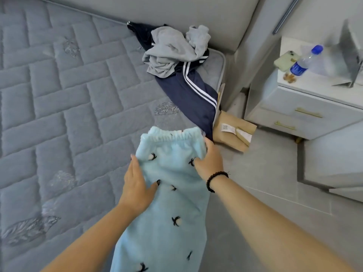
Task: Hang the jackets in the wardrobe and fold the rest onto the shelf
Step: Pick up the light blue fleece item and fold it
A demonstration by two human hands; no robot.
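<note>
Two garments wait heaped on the mattress (59, 95): grey top (169, 50), navy jacket (192, 93) (unhung). Blue fleece trousers (167, 193) lie at the bed's edge; left hand (135, 185) presses flat, right hand (210, 160) pinches the waistband.

Three garments – blue fleece trousers (169, 193), navy trousers (192, 95), grey top (172, 50)

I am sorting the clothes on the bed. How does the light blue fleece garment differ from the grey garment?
The light blue fleece garment lies spread flat near the mattress edge; the grey garment is crumpled on the navy striped garment. The blue one has small dark motifs; the grey is plain. Both hands touch only the blue. Both are still unfolded.
</note>
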